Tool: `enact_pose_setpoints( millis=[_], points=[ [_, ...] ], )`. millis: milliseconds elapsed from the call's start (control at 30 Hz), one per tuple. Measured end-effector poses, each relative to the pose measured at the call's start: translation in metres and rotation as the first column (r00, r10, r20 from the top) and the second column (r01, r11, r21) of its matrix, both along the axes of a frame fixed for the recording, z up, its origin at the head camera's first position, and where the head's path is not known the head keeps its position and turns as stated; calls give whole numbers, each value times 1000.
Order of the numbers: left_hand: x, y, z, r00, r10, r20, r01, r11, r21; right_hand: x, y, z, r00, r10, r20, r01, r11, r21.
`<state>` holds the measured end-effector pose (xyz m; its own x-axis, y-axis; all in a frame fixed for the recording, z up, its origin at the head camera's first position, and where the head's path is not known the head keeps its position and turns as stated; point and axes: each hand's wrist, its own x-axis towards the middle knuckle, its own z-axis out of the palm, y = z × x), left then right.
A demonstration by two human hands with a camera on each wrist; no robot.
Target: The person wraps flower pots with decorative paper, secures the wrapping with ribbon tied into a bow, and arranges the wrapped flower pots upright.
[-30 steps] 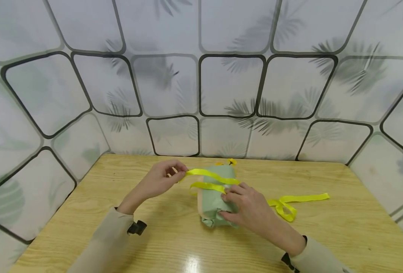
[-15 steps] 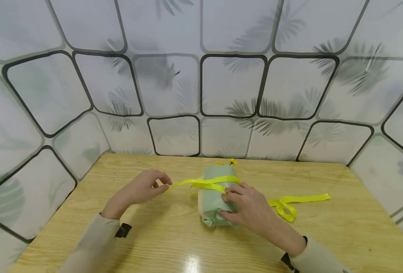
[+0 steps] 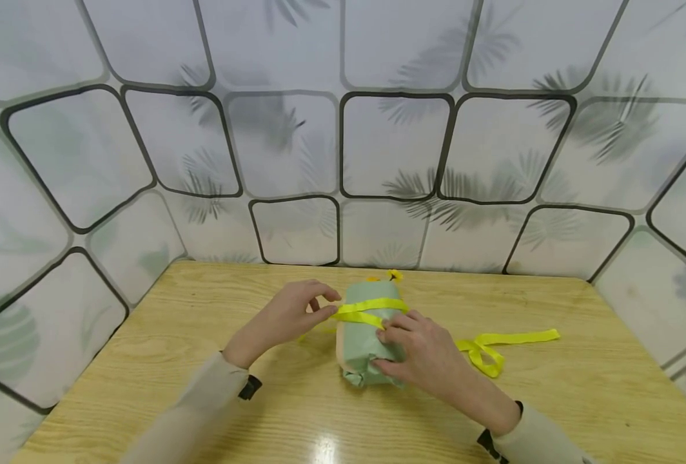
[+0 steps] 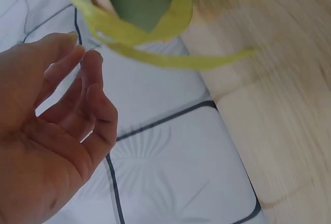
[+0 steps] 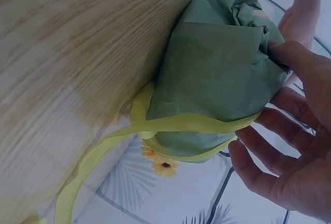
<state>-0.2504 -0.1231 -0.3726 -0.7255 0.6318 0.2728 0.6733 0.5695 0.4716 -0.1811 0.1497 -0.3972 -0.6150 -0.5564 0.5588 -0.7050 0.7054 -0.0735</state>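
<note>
A green paper-wrapped package (image 3: 372, 345) with a crumpled near end lies mid-table. Two strands of yellow ribbon (image 3: 374, 304) cross its top, converging at its left side. My left hand (image 3: 287, 316) is beside that side, thumb and fingertips close to the ribbon. In the left wrist view, the ribbon (image 4: 129, 32) passes just beyond the fingertips, with none visible between them. My right hand (image 3: 427, 351) grips the package from the right, its thumb on the folded end and its fingertips by the nearer strand. The right wrist view shows the green paper (image 5: 212, 69) under that thumb.
To the right, a looped ribbon length (image 3: 488, 354) lies on the wooden table (image 3: 598, 386). Yellow flowers (image 3: 395, 275) show at the package's far end. A patterned backdrop (image 3: 395, 145) stands behind the table. A thin ribbon tail (image 3: 303, 337) is visible beyond the left hand.
My left hand first drew the ribbon leftward and down, then returned right to the package's side. The upper strand now lies flatter across the top. My right hand has stayed in place.
</note>
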Motion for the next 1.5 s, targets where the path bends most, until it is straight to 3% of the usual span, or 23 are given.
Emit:
enact_pose_setpoints(
  millis=[100, 333, 767, 1067, 1500],
  points=[
    [-1, 8, -3, 999, -36, -32, 35, 999, -17, 0, -1, 0, 1000, 10, -1, -10, 1000, -4],
    [-2, 10, -9, 998, -40, -41, 40, 999, -6, 1, -2, 0, 1000, 7, -9, -7, 1000, -5],
    [5, -10, -5, 996, -60, -72, 62, 997, 38, 1, 0, 1, 1000, 0, 0, 0, 1000, -3],
    [8, -20, -8, 997, -66, -24, 67, 997, 30, 2, 1, -1, 1000, -5, 8, 5, 1000, -7],
    [10, -37, -5, 999, -3, -42, 4, 1000, 15, 4, 1, 1, 1000, -12, 12, 12, 1000, -3]
  ],
)
